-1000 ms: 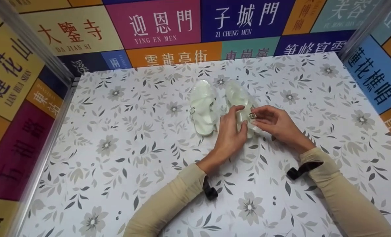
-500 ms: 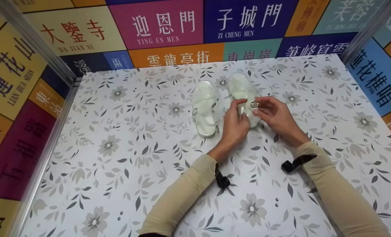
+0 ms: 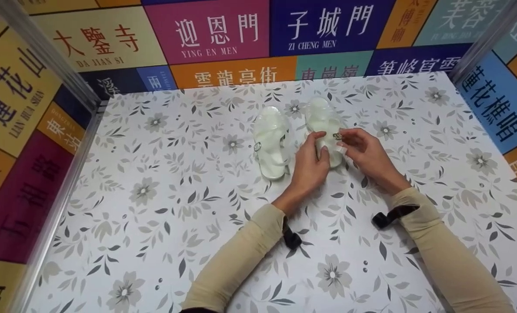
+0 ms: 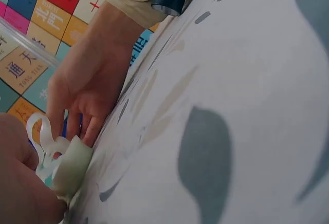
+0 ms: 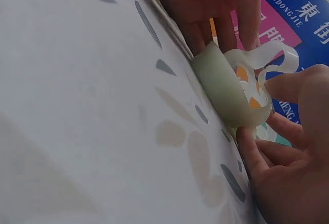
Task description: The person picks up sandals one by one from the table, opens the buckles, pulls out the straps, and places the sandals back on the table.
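Observation:
Two pale green, glossy sandals lie side by side on the patterned tabletop. My left hand (image 3: 309, 158) holds the right-hand sandal (image 3: 321, 114) at its near left side, index finger and thumb spread over the strap area. From the other side, my right hand (image 3: 367, 152) pinches the strap close to a small metal buckle (image 3: 337, 136). In the right wrist view, the heel (image 5: 221, 85) stands between both hands and the thin strap (image 5: 282, 54) loops up above it. My palms and fingers hide much of the rear half. The left-hand sandal (image 3: 270, 148) lies untouched, with its own buckle on its outer side.
White floral paper covers the table (image 3: 175, 243). Panels with coloured lettering (image 3: 215, 34) rise behind it and on both sides. A metal rail (image 3: 54, 208) runs along the left edge.
Both hands and the right-hand sandal have moved slightly farther away from me since a second ago. The buckle has turned a little at my right fingertips.

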The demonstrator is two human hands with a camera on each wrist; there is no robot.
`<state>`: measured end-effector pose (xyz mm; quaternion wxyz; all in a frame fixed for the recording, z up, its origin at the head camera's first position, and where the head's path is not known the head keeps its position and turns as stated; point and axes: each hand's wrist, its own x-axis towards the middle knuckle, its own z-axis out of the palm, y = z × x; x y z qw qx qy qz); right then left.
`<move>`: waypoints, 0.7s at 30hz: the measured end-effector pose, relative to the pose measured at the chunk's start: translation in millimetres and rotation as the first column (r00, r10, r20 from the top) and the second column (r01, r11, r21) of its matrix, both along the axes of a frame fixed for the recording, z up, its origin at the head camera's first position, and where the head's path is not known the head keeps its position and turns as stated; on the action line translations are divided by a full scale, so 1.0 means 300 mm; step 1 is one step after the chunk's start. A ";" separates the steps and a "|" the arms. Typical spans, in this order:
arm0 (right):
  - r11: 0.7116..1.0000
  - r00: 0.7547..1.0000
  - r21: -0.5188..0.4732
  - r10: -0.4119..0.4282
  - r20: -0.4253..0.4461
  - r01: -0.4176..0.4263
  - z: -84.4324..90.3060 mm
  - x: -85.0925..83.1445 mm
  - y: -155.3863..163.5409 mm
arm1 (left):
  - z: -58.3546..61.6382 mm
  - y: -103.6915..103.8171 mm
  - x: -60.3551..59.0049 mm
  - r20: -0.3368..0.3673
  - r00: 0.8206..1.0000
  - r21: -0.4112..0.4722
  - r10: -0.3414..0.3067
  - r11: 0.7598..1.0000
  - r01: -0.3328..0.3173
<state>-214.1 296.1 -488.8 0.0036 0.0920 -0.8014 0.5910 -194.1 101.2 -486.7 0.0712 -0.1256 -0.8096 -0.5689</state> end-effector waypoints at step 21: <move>0.993 0.990 -0.063 0.090 -0.106 -0.097 0.162 0.086 -0.271 | 0.144 -0.320 0.018 -0.257 0.965 -0.069 0.053 0.995 -0.073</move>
